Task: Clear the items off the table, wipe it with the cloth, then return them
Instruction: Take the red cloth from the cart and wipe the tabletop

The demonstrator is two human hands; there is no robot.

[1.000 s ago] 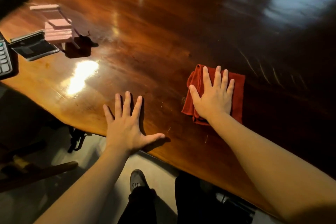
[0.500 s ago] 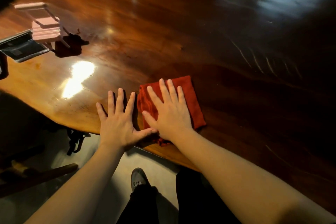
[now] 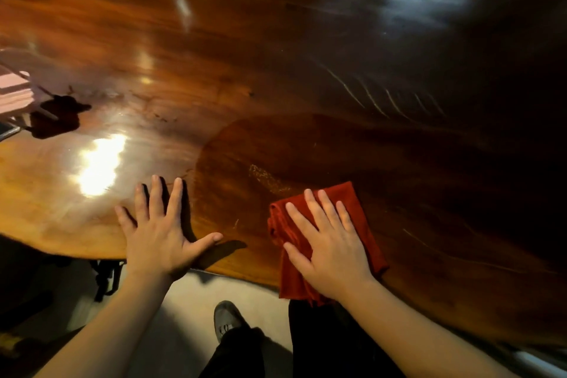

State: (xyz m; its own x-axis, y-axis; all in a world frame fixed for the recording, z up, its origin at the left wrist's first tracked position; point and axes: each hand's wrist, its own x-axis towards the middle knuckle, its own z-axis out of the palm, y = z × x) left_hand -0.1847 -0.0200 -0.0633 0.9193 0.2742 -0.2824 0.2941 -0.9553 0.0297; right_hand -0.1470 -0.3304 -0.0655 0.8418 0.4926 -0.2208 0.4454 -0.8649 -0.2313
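Note:
A glossy dark wooden table (image 3: 276,70) fills most of the view. My right hand (image 3: 331,248) lies flat, fingers spread, pressing a folded red cloth (image 3: 362,224) onto the table near its front edge; part of the cloth hangs over the edge. My left hand (image 3: 159,236) rests flat on the table to the left of it, fingers apart, holding nothing. A damp-looking wiped patch (image 3: 276,163) spreads behind the cloth.
A pink stand-like object (image 3: 15,92) sits at the far left edge of the table, half cut off by the frame. A bright light glare (image 3: 98,163) lies left of my left hand. Below the table edge are my shoe (image 3: 227,319) and the pale floor.
My right hand slid the cloth left until it met my left hand, then back right along the front edge. The view shifted, pushing the pink object to the left border. My left hand stayed planted.

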